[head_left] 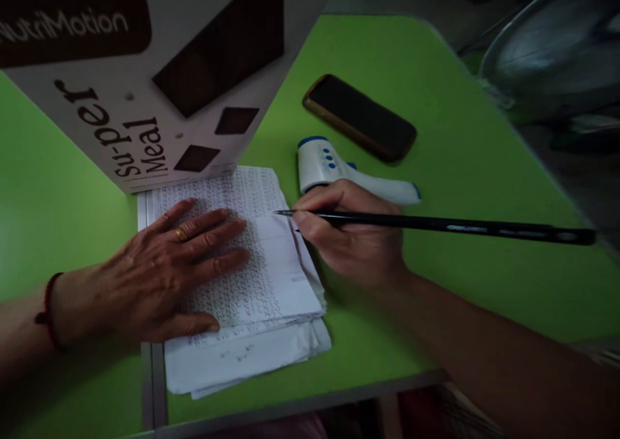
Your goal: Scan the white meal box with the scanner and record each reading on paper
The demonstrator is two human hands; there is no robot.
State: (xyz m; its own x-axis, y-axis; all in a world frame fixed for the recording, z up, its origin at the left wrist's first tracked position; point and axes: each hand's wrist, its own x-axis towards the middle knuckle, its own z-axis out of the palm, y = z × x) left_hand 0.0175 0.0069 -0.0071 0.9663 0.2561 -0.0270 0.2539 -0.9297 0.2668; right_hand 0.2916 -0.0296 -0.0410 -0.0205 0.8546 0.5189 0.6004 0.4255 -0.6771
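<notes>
On the green bench [465,290]: a stack of paper sheets [290,284] lies near the front edge, partly over the grey metal strip [147,387]; the sheets are not laid evenly, and the lower ones stick out toward the person.

Left hand [165,265]: it rests flat on the left part of the top sheet; its fingers are spread, released, and grasp nothing. One finger wears a gold ring [181,234], the wrist a dark red bracelet [48,310].

Right hand [349,239]: its fingers grasp a long black pen [460,224] close to the point, at the right edge of the sheets.

Pen point: it is over the top sheet, near the border of the written part; whether it touches the paper, I cannot tell.

Writing done: small dense marks fill most of the visible top sheet; they are too small to read. I judge this page to be well advanced.

Page left: a mostly bare area remains at the right side.

Around the sheets: a tall box [159,116] stands at their far end; a white thermometer [314,161] lies just behind the right hand, and a dark phone [363,116] farther back.
</notes>
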